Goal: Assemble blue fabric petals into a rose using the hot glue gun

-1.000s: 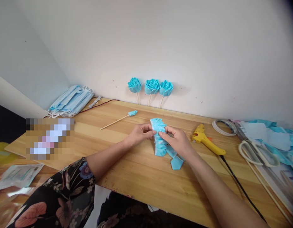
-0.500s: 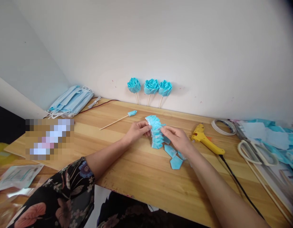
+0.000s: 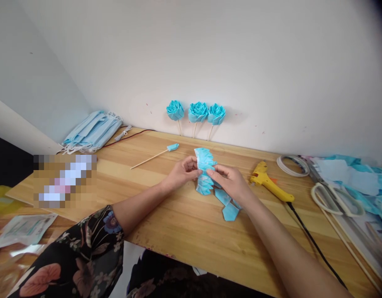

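Between both hands, above the wooden table (image 3: pixel 166 207), is a strip of overlapping blue petals (image 3: pixel 204 155) with pointed tips. My left hand (image 3: pixel 188 170) pinches its left edge between thumb and fingers. My right hand (image 3: pixel 230 179) grips the right side, thumb on the front and fingers partly hidden behind. Loose blue petal pieces (image 3: pixel 230 212) lie below, some partly covered by my right hand. Left of the strip rests a thin stick (image 3: pixel 149 159) with a blue rolled bud (image 3: pixel 173 147) at its end. Three blue flowers on sticks (image 3: pixel 198 112) lean against the wall.
On the right are a yellow glue gun (image 3: pixel 271 187) with a black cord, a roll of tape (image 3: pixel 292 166), scissors (image 3: pixel 338 200) and blue fabric scraps (image 3: pixel 361 182). A stack of blue face masks (image 3: pixel 91 130) lies at the back left. A plastic packet (image 3: pixel 25 229) is lower left.
My right hand has shifted slightly left, its thumb now pressing the petal strip's front. The strip has turned a little, its upper end moving right. My left thumb sits slightly lower.
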The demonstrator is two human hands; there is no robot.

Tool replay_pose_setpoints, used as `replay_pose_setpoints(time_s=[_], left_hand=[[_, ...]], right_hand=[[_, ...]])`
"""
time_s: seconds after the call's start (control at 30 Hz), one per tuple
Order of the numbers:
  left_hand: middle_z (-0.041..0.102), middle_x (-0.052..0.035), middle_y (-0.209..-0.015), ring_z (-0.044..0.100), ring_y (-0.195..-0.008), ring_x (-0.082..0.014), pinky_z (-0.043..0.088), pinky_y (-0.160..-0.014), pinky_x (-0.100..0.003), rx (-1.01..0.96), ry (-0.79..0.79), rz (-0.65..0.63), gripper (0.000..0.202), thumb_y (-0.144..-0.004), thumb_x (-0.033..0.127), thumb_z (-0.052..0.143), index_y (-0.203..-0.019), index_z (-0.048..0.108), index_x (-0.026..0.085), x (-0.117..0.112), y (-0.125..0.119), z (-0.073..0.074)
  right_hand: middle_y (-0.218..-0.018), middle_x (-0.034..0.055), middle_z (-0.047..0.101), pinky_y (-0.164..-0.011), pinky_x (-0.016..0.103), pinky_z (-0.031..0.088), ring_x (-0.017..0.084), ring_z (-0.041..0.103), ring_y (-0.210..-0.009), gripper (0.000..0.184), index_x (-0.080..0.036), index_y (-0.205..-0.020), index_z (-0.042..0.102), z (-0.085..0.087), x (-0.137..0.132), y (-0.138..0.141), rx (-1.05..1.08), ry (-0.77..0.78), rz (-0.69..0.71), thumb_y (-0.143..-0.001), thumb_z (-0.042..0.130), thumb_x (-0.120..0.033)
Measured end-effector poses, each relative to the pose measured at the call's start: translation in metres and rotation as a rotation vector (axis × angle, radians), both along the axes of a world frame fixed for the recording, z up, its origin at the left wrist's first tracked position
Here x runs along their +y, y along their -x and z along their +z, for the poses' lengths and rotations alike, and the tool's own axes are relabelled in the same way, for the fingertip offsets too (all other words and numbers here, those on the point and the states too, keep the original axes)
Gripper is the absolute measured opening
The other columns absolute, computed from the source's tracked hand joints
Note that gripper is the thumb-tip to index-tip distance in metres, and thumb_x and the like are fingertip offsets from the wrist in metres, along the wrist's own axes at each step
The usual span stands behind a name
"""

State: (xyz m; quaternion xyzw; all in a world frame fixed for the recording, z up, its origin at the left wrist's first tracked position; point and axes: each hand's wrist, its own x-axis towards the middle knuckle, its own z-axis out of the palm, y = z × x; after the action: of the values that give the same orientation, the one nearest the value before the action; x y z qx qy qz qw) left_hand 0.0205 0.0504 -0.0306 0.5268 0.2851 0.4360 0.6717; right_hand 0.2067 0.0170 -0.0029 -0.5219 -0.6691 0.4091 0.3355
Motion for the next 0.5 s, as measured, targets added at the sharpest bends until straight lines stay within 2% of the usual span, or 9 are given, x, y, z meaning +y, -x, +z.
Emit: replay_pose_setpoints(time_s=[0.23, 0.37, 0.5], left_hand=[[0.063, -0.001, -0.079, 0.06, -0.072, -0.0105, 0.046, -0.071, -0.024, -0.03, -0.019, -0.045, 0.045, -0.066, 0.038, 0.085, -0.091, 0.057, 0.014, -0.0045, -0.0012, 0.0023], [0.063, 0.0002, -0.077, 0.058, -0.066, -0.0091, 0.045, -0.065, -0.023, -0.045, -0.006, -0.045, 0.047, -0.065, 0.038, 0.085, -0.094, 0.057, 0.014, -0.0025, -0.0002, 0.0018], [0.062, 0.0017, -0.075, 0.058, -0.064, -0.0092, 0.046, -0.064, -0.023, -0.064, -0.023, 0.033, 0.049, -0.065, 0.038, 0.084, -0.1, 0.057, 0.015, 0.003, 0.0027, 0.001]], right_hand=[[-0.068, 0.0016, 0.065, -0.059, 0.028, 0.045, 0.018, 0.059, -0.062, 0.027, -0.019, -0.075, 0.062, 0.0028, -0.0016, 0.002, -0.121, -0.037, 0.0, -0.084, 0.057, -0.045], [-0.066, 0.0, 0.06, -0.06, 0.028, 0.043, 0.016, 0.054, -0.063, 0.029, -0.02, -0.073, 0.06, 0.0039, -0.0014, 0.0013, -0.122, -0.047, 0.015, -0.086, 0.054, -0.045], [-0.066, -0.0015, 0.054, -0.062, 0.027, 0.041, 0.015, 0.05, -0.064, 0.035, -0.021, -0.071, 0.056, 0.006, -0.0004, 0.0007, -0.024, -0.049, 0.019, -0.09, 0.048, -0.049]])
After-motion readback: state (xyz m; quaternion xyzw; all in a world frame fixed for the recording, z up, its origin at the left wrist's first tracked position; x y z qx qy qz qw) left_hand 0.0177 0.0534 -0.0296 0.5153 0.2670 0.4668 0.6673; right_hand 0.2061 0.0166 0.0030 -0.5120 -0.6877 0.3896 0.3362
